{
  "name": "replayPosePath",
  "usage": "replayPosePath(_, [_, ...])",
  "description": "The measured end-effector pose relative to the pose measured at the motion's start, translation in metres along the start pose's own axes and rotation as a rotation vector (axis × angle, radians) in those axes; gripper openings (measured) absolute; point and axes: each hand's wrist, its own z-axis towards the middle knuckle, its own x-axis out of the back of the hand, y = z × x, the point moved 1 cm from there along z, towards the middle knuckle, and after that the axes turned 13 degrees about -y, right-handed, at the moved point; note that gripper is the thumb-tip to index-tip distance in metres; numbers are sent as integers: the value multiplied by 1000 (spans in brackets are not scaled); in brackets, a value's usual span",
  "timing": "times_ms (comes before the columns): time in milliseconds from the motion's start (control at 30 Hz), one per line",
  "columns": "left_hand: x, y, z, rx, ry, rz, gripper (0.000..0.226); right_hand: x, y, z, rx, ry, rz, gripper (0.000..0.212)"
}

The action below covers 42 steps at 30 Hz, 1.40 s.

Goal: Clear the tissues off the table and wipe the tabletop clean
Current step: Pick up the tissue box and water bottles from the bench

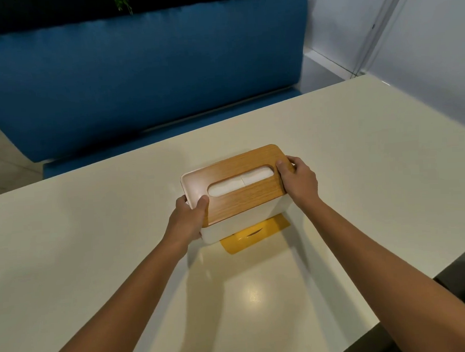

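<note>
Tissue box [236, 224] gripped at both short ends: left hand [188, 218] curled round near-left end, right hand [299, 180] round far-right end. White tissue [226, 188] seen in lid slot. Yellow flat item [256, 236] partly covered just under box, on table [94, 237].

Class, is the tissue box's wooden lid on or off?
On. The wooden lid sits over the white tissue box; left hand and right hand grip its ends, tissue showing through its slot.

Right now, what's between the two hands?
The tissue box, wooden lid on, gripped at either end by the left hand and right hand; head view.
</note>
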Motion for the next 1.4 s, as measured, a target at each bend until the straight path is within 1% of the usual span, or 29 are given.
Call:
replayPosePath(133, [0, 1, -1, 6, 1, -6, 55, 0, 2, 2, 7, -13, 1, 45])
replayPosePath(300, [4, 4, -7, 40, -19, 15, 58, 9, 4, 0, -10, -13, 46, 53])
replayPosePath(367, [3, 9, -11, 36, 5, 44, 62, 16, 6, -2, 4, 0, 49, 53])
replayPosePath(433, [0, 20, -18, -25, 94, 118, 67, 26, 7, -6, 20, 8, 58, 52])
replayPosePath(500, [-7, 35, -26, -123, 172, 213, 69, 39, 9, -11, 26, 23, 73, 50])
replayPosePath(567, [-20, 51, -34, -233, 195, 309, 67, 56, 12, -17, 25, 48, 96, 48])
replayPosePath(633, [-38, 65, -38, -346, 175, 391, 63, 74, 17, -26, 21, 76, 113, 45])
replayPosePath(733, [-81, 83, -44, -484, 35, 416, 55, 107, 32, -44, -4, 147, 141, 42])
replayPosePath(800, [-122, 91, -50, -533, -87, 409, 51, 137, 51, -62, -27, 223, 164, 40])
replayPosePath(933, [-201, 93, -62, -619, -283, 430, 38, 186, 89, -102, -67, 345, 180, 38])
replayPosePath(1033, [-274, 83, -81, -623, -492, 460, 31, 223, 134, -148, -129, 472, 194, 37])
replayPosePath(1100, [-328, 71, -100, -633, -648, 516, 30, 247, 173, -188, -206, 576, 203, 34])
replayPosePath(1233, [-413, 40, -132, -655, -894, 617, 31, 270, 241, -266, -391, 738, 222, 34])
replayPosePath(1400, [-502, -10, -178, -666, -1168, 824, 33, 282, 318, -381, -694, 896, 180, 34])
